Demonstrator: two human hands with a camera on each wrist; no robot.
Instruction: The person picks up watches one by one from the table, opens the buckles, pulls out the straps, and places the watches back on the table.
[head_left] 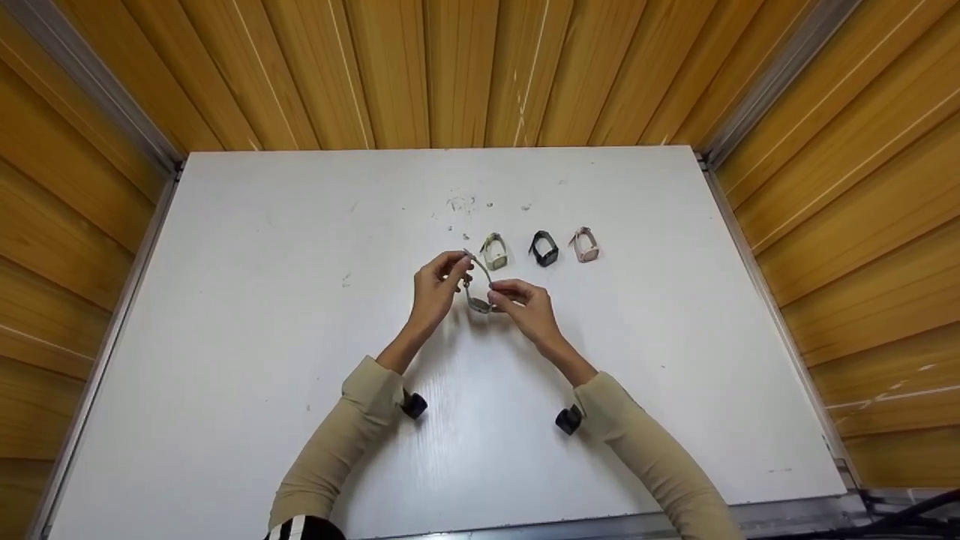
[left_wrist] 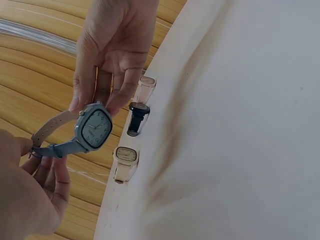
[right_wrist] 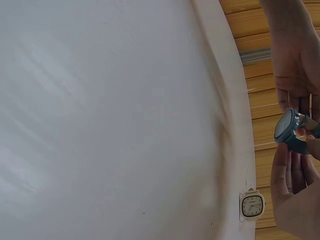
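Enclosing the space on the far side and both flanks, yellow-brown wood-look panels (head_left: 450,75) meet at grey metal posts (head_left: 784,82). Between them spreads a broad white table (head_left: 225,337), its surface lightly glossy, with soft shadows beneath the arms.

Two beige sleeves (head_left: 337,435) come in from the near side, angled inward so that the hands meet near the middle of the table. The left hand (head_left: 436,291) is bent at the fingers, thumb and fingertips pinching the end of a watch strap. The right hand (head_left: 531,311) faces it, a little nearer the person, its thumb and fingers closed in a pinch on the watch beside its case. A small black device (head_left: 415,406) sits at the left cuff, another (head_left: 568,421) at the right.

The blue watch (left_wrist: 93,127) hangs between the two hands, lifted off the table, its strap curved in a loop with a paler inner side; whether it is buckled cannot be made out.

Just beyond the right hand, three more watches form a row with looped straps: cream (head_left: 496,262), black (head_left: 549,257) and pink (head_left: 589,254). The cream one is nearest the hands; black and pink lie close together.

Small dark smudges (head_left: 461,204) mark the tabletop farther back.
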